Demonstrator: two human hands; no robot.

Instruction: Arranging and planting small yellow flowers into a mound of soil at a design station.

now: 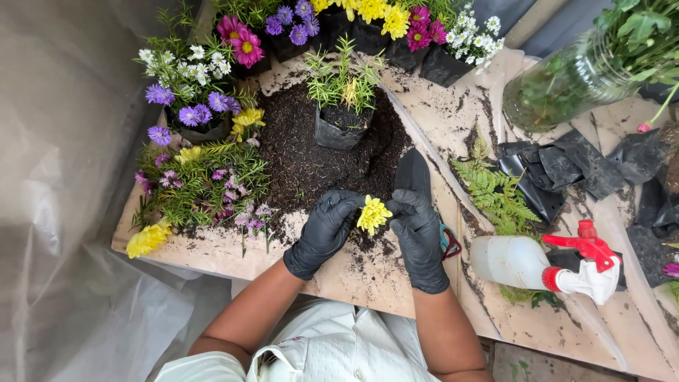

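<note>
Viewpoint: looking down from the person's head at a wooden table strewn with dark soil; two bare forearms reach forward from a pale shirt
Left hand: in a black glove, curled inward; its fingertips close on the left side of a yellow flower
Right hand: also in a black glove; its fingertips pinch the flower's right side, touching the petals
Yellow flower: a small bloom held between the two sets of fingertips, just above the near edge of the soil pile; whether a stem hangs below it cannot be told
Trowel: a black blade lying on the soil just beyond the right hand
Potted plant: a feathery green plant in a black grow bag, upright in the middle of the soil
Flower bed: purple, pink, white and yellow blooms arc round the far and left edges of the table
Fern: green fronds lying flat, right of the hands
Spray bottle: clear, with a red trigger, lying on its side near the right hand
Glass jar: tilted at far right, holding greenery
Black plastic bags: crumpled, beyond the fern
</note>
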